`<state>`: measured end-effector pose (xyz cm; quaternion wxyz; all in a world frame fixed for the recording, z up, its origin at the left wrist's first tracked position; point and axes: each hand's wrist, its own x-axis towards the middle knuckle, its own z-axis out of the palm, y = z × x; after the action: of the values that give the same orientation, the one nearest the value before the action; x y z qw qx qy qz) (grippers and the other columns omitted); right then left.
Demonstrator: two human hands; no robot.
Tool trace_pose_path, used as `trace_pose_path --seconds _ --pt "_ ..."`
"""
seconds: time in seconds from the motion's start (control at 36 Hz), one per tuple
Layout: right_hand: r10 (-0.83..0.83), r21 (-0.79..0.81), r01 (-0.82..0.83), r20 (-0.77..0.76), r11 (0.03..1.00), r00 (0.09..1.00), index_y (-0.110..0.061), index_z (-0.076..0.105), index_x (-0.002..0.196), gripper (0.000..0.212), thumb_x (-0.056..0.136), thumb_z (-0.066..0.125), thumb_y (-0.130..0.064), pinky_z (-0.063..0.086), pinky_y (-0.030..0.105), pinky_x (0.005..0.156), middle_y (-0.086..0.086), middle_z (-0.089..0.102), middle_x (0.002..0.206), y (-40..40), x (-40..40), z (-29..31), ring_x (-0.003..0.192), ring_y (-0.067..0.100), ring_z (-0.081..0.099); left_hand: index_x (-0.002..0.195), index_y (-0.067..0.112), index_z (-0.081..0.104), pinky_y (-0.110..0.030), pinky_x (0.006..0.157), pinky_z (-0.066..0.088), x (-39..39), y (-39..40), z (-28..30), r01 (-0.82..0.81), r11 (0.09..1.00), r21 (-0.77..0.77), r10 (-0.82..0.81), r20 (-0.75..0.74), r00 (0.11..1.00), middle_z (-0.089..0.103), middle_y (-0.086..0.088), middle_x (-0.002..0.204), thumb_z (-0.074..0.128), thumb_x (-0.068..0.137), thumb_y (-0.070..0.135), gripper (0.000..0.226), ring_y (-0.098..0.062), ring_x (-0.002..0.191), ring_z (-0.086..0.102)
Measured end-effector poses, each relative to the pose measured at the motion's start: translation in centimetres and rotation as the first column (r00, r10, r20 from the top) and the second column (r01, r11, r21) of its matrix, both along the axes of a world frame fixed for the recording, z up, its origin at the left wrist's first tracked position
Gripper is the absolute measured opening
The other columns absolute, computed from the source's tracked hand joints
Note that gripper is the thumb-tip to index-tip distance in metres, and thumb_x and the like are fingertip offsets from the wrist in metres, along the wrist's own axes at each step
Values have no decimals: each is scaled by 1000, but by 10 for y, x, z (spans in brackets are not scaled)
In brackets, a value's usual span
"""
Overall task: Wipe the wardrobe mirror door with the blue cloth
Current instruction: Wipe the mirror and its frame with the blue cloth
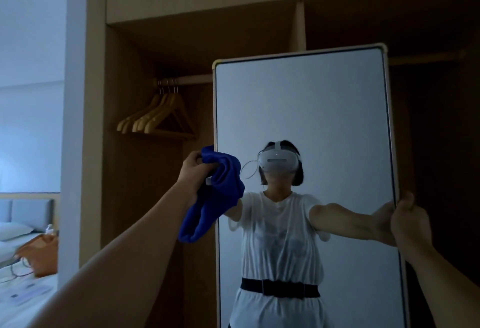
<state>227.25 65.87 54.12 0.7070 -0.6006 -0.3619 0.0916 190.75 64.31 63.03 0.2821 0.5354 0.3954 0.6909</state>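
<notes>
Mirror door [306, 125] is standing open in front of the wardrobe [130, 198], and it is reflecting the person. Left hand [194, 172] is gripping one blue cloth [218, 198] in a bunch at the left edge of the door; the cloth is hanging down, partly over the glass. I cannot tell if it is already pressing on the glass. Right hand [407, 216] is holding the right edge of the door, with fingers curled around the frame, to keep it steady. I judge that the wiping is only beginning. The next move is asking for the cloth to be pressed flat and drawn across the glass. I am counting one door, one cloth, and about four hangers [155, 117] on the rail.
</notes>
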Motion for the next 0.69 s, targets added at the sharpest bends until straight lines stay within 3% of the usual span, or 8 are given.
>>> trace_pose_path --seconds 0.14,0.25,0.69 --pt "5 -8 -5 -10 1000 1000 18 50 118 62 104 20 -34 40 48 91 37 54 116 4 1 1 106 48 53 103 15 56 -29 65 47 3 2 24 -29 998 64 29 4 1000 61 -4 87 59 84 -1 25 -17 77 58" --pt "29 -31 -29 -21 999 999 18 48 121 59 104 21 -32 39 48 92 38 53 118 6 0 3 108 48 52 85 19 57 -25 60 46 7 5 39 -37 992 121 33 35 999 60 -3 78 57 85 -3 22 -15 70 58" --pt "72 -93 -77 -63 993 995 13 49 122 59 103 18 -33 41 48 91 35 54 118 21 4 4 110 46 52 82 27 56 -26 64 45 14 20 115 -96 966 240 85 56 995 61 2 80 53 90 5 23 -14 75 58"
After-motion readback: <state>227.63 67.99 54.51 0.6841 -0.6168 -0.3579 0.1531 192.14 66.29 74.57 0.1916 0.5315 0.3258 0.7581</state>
